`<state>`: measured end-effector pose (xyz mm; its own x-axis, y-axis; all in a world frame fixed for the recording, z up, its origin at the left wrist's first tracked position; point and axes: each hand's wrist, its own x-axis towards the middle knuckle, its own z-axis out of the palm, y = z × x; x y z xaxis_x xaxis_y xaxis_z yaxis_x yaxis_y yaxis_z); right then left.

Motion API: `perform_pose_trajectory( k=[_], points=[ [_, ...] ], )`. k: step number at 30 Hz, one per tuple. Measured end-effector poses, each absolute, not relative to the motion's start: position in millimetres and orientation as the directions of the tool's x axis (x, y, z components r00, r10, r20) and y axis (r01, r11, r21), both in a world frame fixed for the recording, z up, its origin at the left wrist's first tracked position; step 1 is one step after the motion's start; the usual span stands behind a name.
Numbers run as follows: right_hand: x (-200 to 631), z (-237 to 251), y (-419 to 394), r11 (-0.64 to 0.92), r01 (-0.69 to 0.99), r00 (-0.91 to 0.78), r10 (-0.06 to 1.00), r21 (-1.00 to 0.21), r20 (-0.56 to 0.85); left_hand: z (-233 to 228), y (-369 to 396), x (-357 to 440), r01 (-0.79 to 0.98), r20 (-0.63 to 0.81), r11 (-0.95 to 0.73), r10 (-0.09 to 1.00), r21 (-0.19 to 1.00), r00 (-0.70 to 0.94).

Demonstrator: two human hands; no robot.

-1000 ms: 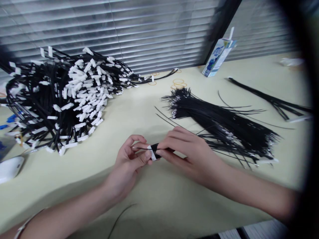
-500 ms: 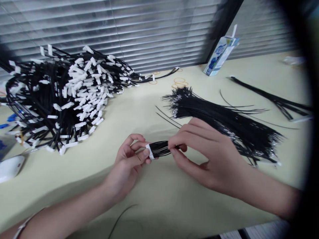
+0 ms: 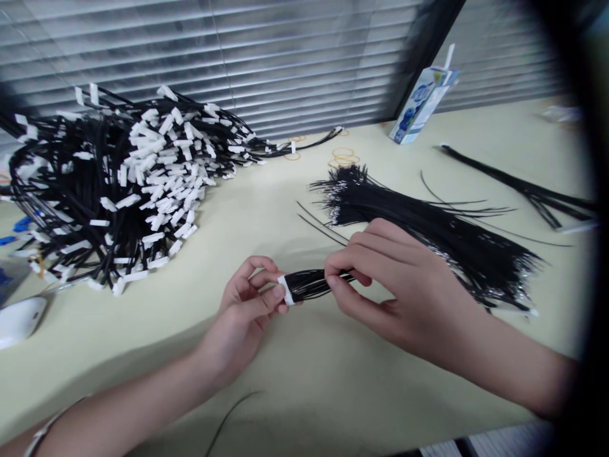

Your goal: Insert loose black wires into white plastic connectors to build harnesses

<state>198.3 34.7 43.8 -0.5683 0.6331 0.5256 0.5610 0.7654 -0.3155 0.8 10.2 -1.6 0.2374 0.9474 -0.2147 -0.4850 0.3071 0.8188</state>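
A big pile of black wires with white plugs (image 3: 118, 190) fills the upper left. A flat bunch of loose black wires (image 3: 428, 235) lies at the right, just behind the right hand (image 3: 404, 285). That hand pinches a small wire bundle (image 3: 311, 284) in the middle. The left hand (image 3: 247, 308) pinches the bundle's white plug (image 3: 286, 290). A small carton (image 3: 421, 105) stands at the upper right, near some rubber bands (image 3: 343, 156).

Pale yellow-green desk (image 3: 295, 393) runs to the far wall; closed grey horizontal blinds (image 3: 266, 57) behind it, dark vertical frame post (image 3: 423, 57) splitting them. Soft, even light.
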Motion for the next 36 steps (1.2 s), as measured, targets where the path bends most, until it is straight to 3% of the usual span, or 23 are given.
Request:
perform_pose_trajectory(
  k=[36],
  points=[
    [197.5,41.0,37.7,0.778,0.583,-0.577,0.599,-0.234,0.555,-2.6,7.8,-1.3,-0.465,-0.211,0.301,0.949,0.833,0.236]
  ],
)
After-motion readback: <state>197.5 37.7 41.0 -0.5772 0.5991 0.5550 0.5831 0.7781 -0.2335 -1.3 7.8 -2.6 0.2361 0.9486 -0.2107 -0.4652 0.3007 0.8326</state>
